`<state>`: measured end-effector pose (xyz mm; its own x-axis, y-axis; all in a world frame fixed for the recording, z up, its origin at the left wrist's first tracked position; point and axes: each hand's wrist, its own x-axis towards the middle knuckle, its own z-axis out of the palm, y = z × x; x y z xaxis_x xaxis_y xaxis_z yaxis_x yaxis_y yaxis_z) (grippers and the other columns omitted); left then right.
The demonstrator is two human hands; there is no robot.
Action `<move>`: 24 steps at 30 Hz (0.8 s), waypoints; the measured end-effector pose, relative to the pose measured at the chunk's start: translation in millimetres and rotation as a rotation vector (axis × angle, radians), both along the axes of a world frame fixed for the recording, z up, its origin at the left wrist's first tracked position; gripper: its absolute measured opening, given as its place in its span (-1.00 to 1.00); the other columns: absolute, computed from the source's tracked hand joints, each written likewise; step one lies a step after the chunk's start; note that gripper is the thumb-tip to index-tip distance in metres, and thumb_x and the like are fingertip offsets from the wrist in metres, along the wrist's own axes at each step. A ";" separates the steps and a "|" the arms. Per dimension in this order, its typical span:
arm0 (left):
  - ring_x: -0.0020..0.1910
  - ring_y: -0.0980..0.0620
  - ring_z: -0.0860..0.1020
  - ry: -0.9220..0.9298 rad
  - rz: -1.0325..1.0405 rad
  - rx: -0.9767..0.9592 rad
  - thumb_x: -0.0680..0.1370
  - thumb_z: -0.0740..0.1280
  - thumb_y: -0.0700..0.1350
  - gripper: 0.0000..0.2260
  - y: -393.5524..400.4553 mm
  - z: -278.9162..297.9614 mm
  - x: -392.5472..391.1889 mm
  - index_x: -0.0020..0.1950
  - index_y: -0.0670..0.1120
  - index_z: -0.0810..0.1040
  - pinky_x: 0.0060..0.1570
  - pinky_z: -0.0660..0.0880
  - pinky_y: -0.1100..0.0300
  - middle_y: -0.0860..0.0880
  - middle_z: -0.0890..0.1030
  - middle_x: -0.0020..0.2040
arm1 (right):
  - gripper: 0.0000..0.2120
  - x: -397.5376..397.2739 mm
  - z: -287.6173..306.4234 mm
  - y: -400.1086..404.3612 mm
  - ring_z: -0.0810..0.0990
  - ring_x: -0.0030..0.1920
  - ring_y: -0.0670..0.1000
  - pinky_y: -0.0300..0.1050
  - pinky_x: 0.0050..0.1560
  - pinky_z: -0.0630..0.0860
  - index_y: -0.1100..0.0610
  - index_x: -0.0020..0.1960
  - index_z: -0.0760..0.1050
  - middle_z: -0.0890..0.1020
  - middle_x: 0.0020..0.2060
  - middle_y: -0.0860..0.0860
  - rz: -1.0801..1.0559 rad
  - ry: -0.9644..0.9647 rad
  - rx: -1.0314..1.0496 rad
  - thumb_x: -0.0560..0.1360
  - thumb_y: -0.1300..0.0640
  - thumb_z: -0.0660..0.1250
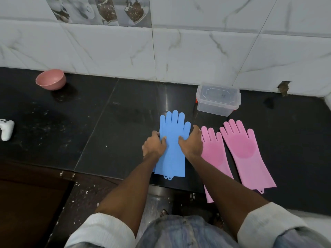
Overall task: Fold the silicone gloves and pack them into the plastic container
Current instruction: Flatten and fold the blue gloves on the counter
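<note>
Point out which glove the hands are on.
The blue glove, left of both pink gloves; left hand and right hand grip its sides.

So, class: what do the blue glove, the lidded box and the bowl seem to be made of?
Blue glove: likely silicone, matte and limp, lying flat.
Box: clear plastic, glossy; the counter shows through.
Bowl: pink, matte; plastic or ceramic, the look leaves it open.

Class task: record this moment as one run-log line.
left hand: gripping blue glove edge | right hand: same | pink gloves: flat | container: lidded
</note>
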<state>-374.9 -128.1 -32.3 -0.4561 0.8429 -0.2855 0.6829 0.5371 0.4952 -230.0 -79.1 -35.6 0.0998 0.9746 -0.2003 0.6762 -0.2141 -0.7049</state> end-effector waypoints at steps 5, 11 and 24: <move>0.14 -0.20 0.64 0.030 -0.036 0.043 0.71 0.22 0.00 -0.70 -14.4 -7.2 8.2 0.42 -0.04 0.38 0.15 0.57 -0.13 -0.10 0.63 0.22 | -0.43 6.2 -10.7 -25.0 0.53 0.31 0.14 0.05 0.35 0.52 0.15 0.50 0.30 0.41 0.39 0.10 0.125 0.023 0.063 0.55 0.21 0.42; 0.22 -0.15 0.58 0.185 0.066 0.098 0.64 0.29 -0.28 -0.56 -23.0 -11.8 27.0 0.50 -0.07 0.34 0.18 0.56 -0.02 -0.12 0.41 0.42 | -0.64 16.9 -6.3 -23.0 0.59 0.20 0.12 -0.02 0.29 0.55 0.19 0.36 0.49 0.42 0.35 0.08 0.242 0.005 0.025 0.58 0.23 0.39; 0.28 -0.07 0.51 0.009 -0.503 0.214 0.67 0.23 -0.21 -0.71 20.4 15.1 169.0 0.38 -0.11 0.56 0.28 0.51 0.04 -0.08 0.49 0.38 | -0.77 145.3 11.8 2.0 0.58 0.22 0.16 -0.02 0.27 0.54 0.27 0.19 0.60 0.61 0.21 0.16 -0.115 -0.060 0.224 0.56 0.37 0.32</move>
<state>-205.9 -107.7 -17.2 0.0169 0.9966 -0.0811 0.8342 0.0306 0.5506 -84.7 -77.1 -23.8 0.2177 0.9756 0.0294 0.6987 -0.1347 -0.7026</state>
